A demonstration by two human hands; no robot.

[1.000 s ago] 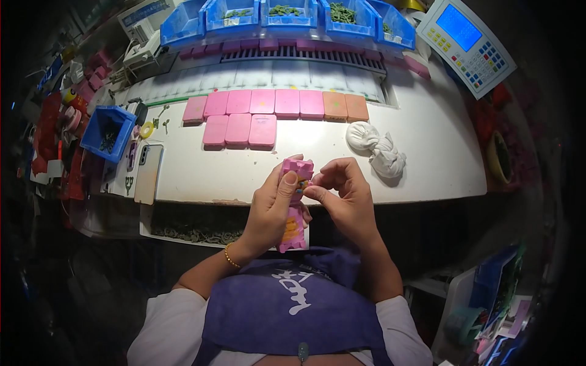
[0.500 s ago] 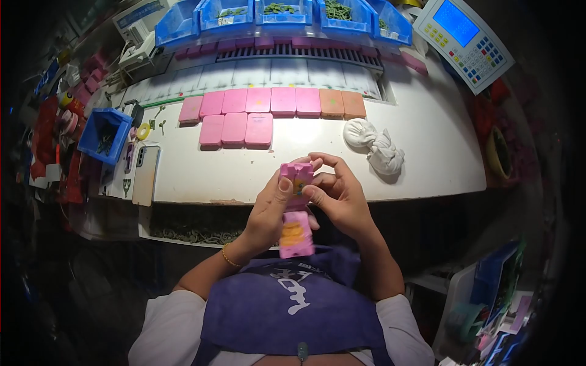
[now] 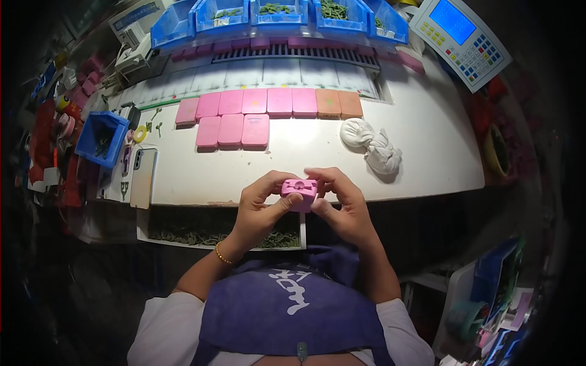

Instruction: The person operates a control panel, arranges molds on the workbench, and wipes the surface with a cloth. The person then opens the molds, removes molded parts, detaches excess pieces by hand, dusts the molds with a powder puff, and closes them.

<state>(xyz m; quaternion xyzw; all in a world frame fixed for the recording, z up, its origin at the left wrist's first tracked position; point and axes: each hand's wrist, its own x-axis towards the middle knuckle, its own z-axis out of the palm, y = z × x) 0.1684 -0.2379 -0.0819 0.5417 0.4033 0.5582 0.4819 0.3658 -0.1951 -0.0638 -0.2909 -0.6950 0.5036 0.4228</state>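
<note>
In the head view, a pink mould point(image 3: 299, 190), seemingly rubber, is held just over the table's front edge. Its two halves lie together, and a notched end with a round hole faces me. My left hand point(image 3: 261, 204) is closed on its left side, thumb across the near face. On the other side, my right hand point(image 3: 345, 204) has its fingers curled at the mould's right edge and far end, with the thumb beside it. Whatever lies between the halves is hidden.
Pink moulds point(image 3: 255, 130) and two orange ones point(image 3: 339, 104) stand in rows on the white table point(image 3: 427, 146). A knotted white cloth bag point(image 3: 372, 146) lies right. Below sits a drawer of green pieces point(image 3: 207, 236). A phone point(image 3: 143, 177), blue bins point(image 3: 279, 13) and a scale point(image 3: 461, 39) surround the workspace.
The mould's two halves were apart, the lower one hanging below my hands with a yellow patch inside. Now they are together, and both hands have tilted the mould end-on.
</note>
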